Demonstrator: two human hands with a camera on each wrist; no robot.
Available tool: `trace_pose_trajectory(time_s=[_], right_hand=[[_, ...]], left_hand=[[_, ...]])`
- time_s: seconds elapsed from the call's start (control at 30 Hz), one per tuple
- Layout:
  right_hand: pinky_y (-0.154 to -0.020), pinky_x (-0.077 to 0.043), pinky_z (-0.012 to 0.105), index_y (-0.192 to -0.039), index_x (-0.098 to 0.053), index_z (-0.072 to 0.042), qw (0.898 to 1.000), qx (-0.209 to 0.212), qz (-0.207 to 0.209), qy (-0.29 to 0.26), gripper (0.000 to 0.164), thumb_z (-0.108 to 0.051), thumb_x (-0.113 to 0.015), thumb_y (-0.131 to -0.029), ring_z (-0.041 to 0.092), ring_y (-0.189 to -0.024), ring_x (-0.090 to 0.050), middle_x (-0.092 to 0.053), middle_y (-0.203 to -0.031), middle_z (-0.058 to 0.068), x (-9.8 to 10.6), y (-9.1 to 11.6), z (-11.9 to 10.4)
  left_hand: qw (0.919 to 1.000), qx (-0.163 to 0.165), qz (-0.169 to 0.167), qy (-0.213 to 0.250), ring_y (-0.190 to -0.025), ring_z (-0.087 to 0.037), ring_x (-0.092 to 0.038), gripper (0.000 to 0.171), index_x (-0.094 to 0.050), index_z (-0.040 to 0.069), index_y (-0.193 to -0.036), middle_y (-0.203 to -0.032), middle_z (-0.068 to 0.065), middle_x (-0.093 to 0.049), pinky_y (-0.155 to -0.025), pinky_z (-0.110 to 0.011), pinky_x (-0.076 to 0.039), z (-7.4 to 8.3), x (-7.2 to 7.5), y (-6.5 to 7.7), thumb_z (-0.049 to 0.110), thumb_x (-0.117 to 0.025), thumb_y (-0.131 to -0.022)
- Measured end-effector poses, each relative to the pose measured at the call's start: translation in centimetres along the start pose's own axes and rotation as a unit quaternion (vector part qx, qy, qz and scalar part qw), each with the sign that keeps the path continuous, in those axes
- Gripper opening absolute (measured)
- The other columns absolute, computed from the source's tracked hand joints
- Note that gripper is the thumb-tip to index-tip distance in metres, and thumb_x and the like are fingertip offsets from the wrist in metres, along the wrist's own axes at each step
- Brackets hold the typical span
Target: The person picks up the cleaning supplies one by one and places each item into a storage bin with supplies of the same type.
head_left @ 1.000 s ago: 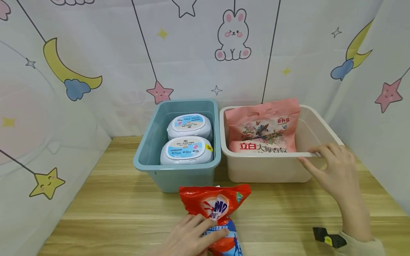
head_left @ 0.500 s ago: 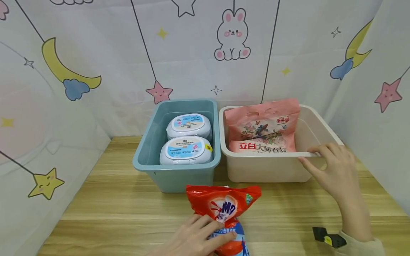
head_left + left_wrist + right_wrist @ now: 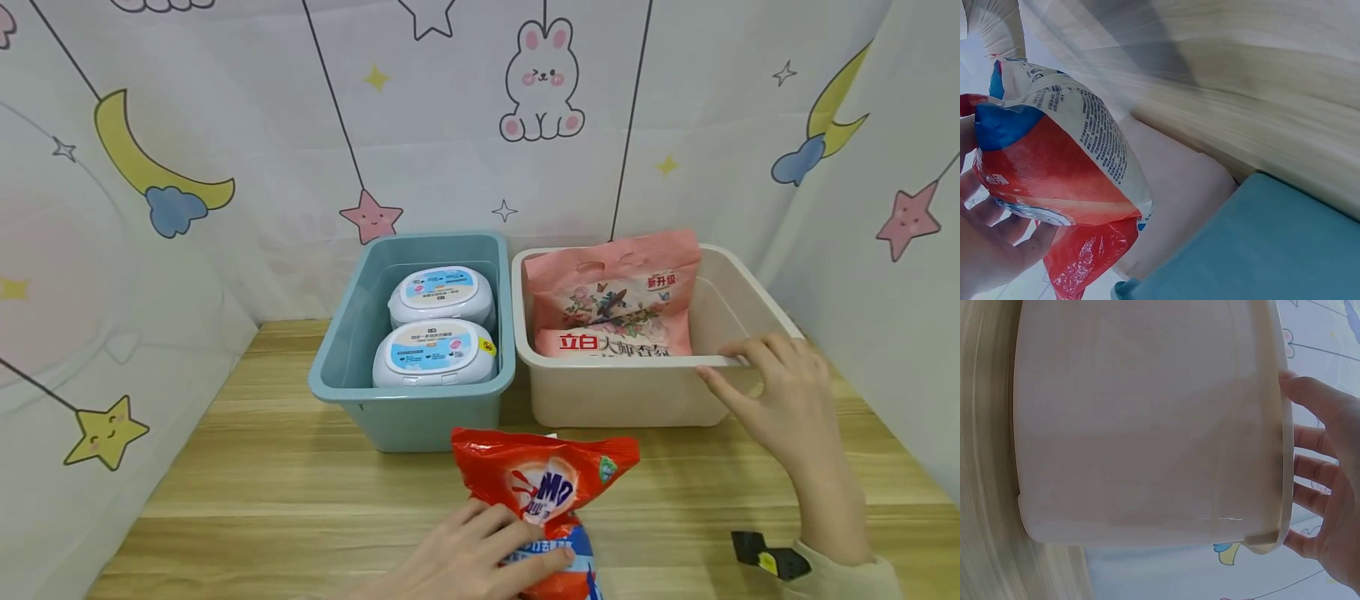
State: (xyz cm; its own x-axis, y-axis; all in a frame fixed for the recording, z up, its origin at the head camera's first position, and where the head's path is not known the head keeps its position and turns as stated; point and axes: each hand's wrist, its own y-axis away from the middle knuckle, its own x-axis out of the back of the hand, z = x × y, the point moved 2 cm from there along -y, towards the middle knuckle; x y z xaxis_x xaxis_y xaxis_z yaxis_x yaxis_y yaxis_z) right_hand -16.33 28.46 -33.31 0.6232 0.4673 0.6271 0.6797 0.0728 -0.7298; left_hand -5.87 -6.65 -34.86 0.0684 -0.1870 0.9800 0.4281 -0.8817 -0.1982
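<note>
My left hand (image 3: 480, 552) grips a red and blue bag of OMO laundry detergent (image 3: 551, 492) around its middle, in front of the two bins. In the left wrist view the bag (image 3: 1054, 169) hangs off the table, its printed white back showing. My right hand (image 3: 783, 396) pinches the front rim of the cream plastic bin (image 3: 622, 392) near its right corner. Thumb outside and fingers over the rim, the hand (image 3: 1329, 462) shows in the right wrist view. Inside that bin leans a pink bag of laundry detergent (image 3: 611, 300).
Left of the cream bin stands a blue-green bin (image 3: 420, 417) holding two white lidded tubs (image 3: 435, 354). Both bins sit on a wood-grain table (image 3: 300, 500). A printed curtain (image 3: 450, 125) hangs behind and at the sides. A black strap piece (image 3: 772, 557) is by the right sleeve.
The OMO detergent bag has moved rightward with my left hand, from before the blue-green bin toward the cream bin. My right hand keeps its place on the rim.
</note>
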Motion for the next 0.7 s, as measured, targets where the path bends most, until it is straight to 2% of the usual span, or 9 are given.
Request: trace_pose_trajectory(time_s=[0.37, 0.7], right_hand=[[-0.091, -0.033, 0.062, -0.092, -0.066, -0.006, 1.0, -0.004, -0.001, -0.005, 0.033, -0.032, -0.079, -0.075, 0.039, -0.094, -0.051, -0.061, -0.089, 0.015, 0.0, 0.0, 0.0], [-0.089, -0.034, 0.061, -0.092, -0.067, -0.006, 1.0, 0.003, -0.001, 0.0, 0.034, -0.033, -0.077, -0.076, 0.04, -0.094, -0.052, -0.061, -0.089, 0.016, 0.0, 0.0, -0.1]], left_hand=[[0.9993, -0.023, 0.03, -0.006, -0.113, -0.005, -0.055, 0.062, -0.034, 0.035, -0.146, -0.13, 0.014, -0.059, -0.099, -0.027, -0.048, 0.5, 1.1, -0.8, 0.059, -0.048, -0.091], [0.9979, -0.049, 0.037, -0.019, -0.113, -0.004, -0.055, 0.063, -0.035, 0.031, -0.147, -0.131, 0.013, -0.059, -0.101, -0.024, -0.046, 0.7, 2.2, -1.4, 0.058, -0.049, -0.091]])
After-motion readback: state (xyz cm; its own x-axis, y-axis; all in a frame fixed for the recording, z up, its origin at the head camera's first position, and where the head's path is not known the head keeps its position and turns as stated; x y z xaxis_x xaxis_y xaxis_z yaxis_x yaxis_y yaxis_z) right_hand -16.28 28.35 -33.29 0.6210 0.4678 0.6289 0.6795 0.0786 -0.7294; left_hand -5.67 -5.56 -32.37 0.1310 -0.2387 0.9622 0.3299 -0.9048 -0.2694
